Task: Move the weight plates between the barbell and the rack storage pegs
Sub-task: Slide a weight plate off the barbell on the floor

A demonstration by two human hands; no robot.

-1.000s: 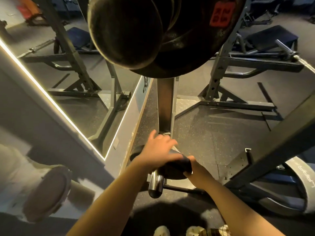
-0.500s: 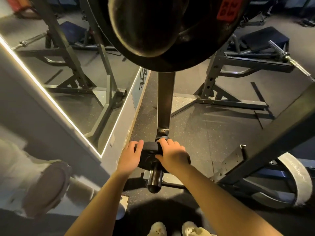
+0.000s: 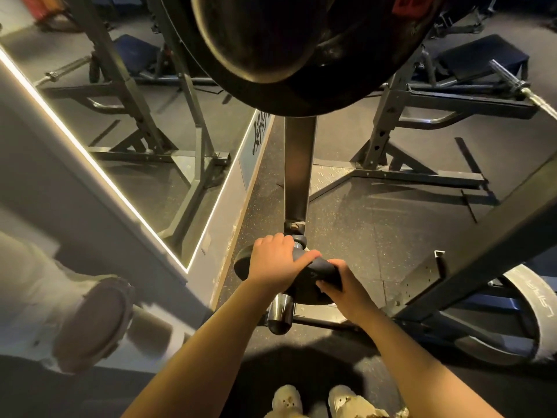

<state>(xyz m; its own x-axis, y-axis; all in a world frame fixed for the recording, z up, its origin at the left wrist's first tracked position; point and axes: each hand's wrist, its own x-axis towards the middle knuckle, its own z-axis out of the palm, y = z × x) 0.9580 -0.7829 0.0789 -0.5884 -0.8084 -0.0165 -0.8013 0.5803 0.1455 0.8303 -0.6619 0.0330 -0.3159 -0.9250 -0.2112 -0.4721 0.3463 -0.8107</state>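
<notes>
— Gripping with both hands, is that right? What are they on?

— Yes. A small dark weight plate (image 3: 304, 285) sits low on the rack, threaded on a chrome storage peg (image 3: 278, 315) whose free end points toward the person, at about 6 o'clock from the plate. The left hand (image 3: 275, 260) is laid over the plate's upper rim, fingers curled over the far edge. The right hand (image 3: 346, 288) clasps the rim at about 3 o'clock, thumb across the near face.

— Is the plate on or off the peg?

— On it. The peg's end shows bare below the plate; I cannot tell how far along the plate sits.

— What carries the peg?

— A dark upright post (image 3: 298, 167) of the rack, rising toward 12 o'clock. Up there hangs a stack of large black plates (image 3: 301, 46), close overhead and filling the upper field, with a red label (image 3: 411, 3) at 1 o'clock.

— Surroundings?

— Speckled rubber floor (image 3: 361, 224). A mirror (image 3: 126, 116) with a lit edge runs along 9 to 11 o'clock. A slanted rack beam (image 3: 482, 236) crosses at 3 o'clock, with a grey-rimmed plate (image 3: 536, 303) behind it near 4. A second rack (image 3: 422, 110) with a bar end (image 3: 512, 76) stands at 2 o'clock. Pale shoes (image 3: 316, 401) at 6.
</notes>
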